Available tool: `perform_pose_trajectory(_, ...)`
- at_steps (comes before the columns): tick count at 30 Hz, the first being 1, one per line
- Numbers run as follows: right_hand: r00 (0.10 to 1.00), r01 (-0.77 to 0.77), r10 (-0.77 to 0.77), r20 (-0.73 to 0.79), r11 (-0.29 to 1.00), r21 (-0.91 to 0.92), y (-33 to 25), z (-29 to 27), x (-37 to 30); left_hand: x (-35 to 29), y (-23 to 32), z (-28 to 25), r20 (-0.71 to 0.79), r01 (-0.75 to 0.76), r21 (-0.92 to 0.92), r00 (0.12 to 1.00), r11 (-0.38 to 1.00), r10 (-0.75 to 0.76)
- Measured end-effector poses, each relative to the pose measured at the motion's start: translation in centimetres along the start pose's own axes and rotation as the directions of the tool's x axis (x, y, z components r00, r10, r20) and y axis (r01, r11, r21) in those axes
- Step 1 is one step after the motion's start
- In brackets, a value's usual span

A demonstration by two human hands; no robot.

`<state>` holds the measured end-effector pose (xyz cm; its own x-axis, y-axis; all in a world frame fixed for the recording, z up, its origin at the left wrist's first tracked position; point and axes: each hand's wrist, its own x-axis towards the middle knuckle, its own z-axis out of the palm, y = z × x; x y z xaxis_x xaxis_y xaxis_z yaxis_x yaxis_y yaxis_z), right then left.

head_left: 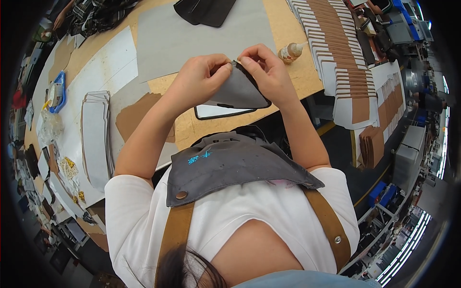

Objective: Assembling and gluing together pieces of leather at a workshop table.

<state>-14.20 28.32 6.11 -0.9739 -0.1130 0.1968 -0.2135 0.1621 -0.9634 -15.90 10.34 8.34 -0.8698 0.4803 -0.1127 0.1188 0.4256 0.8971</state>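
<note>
A grey flat piece with a black edge strip [240, 89] is held up in front of me over the table's near edge. My left hand [204, 79] pinches its upper left side, thumb against fingers. With thumb and fingertips my right hand [269, 74] grips the dark border at the upper right. Both hands meet close together at the top corner. What the piece is made of, I cannot tell. Below it, partly covered, lies a white sheet with a dark rounded frame [223, 113] on the table.
A small bottle with a pale nozzle [290, 53] stands right of my right hand. Black pieces [205, 10] lie on a grey sheet [163, 41] beyond. Rows of stacked brown and white pieces [336, 48] fill the right. At left are white stacked strips [96, 134] and a blue tray [58, 92].
</note>
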Motion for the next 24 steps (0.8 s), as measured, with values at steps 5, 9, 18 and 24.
perform_pose_trajectory(5,0.824,-0.565,0.437,0.360,0.673,0.477,0.6,-0.4,0.4,-0.1,0.4,-0.1,0.062,0.002,0.001,0.998,1.000,-0.002)
perform_pose_trajectory(9,0.796,-0.605,0.438,0.419,0.599,0.524,1.3,-0.3,0.5,-0.2,0.8,-0.2,0.100,0.011,0.038,0.995,0.999,-0.014)
perform_pose_trajectory(18,0.755,-0.655,0.409,0.512,0.500,0.566,1.6,-0.8,0.6,0.0,0.3,0.0,0.137,0.003,0.043,0.991,0.999,-0.009)
perform_pose_trajectory(24,0.796,-0.601,0.409,0.447,0.622,0.502,1.3,-0.7,0.6,0.2,0.1,0.1,0.154,0.015,0.023,0.988,1.000,-0.018)
